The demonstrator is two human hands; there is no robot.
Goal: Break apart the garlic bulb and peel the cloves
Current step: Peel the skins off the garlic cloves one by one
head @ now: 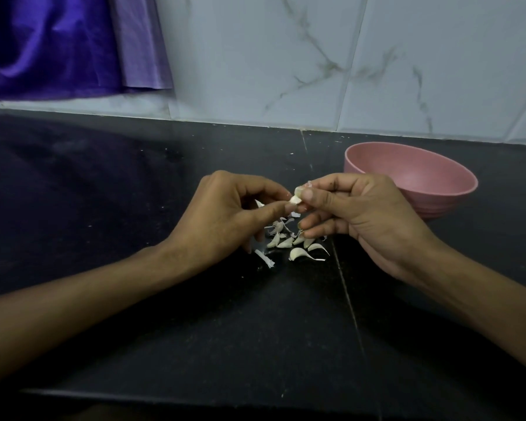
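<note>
Both hands on one garlic clove above the counter

Right now the left hand (225,208) and the right hand (356,214) meet above a dark counter (134,208), and between them sits a single garlic clove (296,196). The right hand pinches it between thumb and forefinger, with the other fingers curled below. The left hand's thumb and forefinger tips close on the clove's lower end; whether they grip the clove itself or only a flap of skin is hard to tell at this size.

Directly under the hands lies a small heap of loose cloves and papery skins (295,241) on the counter, partly hidden by the fingers. One strip of skin (264,259) lies a little apart at the heap's left edge.

A pink bowl (413,174) stands on the counter just behind the right hand, near the wall. The wall is pale marbled tile (316,56), and a purple cloth (58,47) hangs in the upper left corner
</note>
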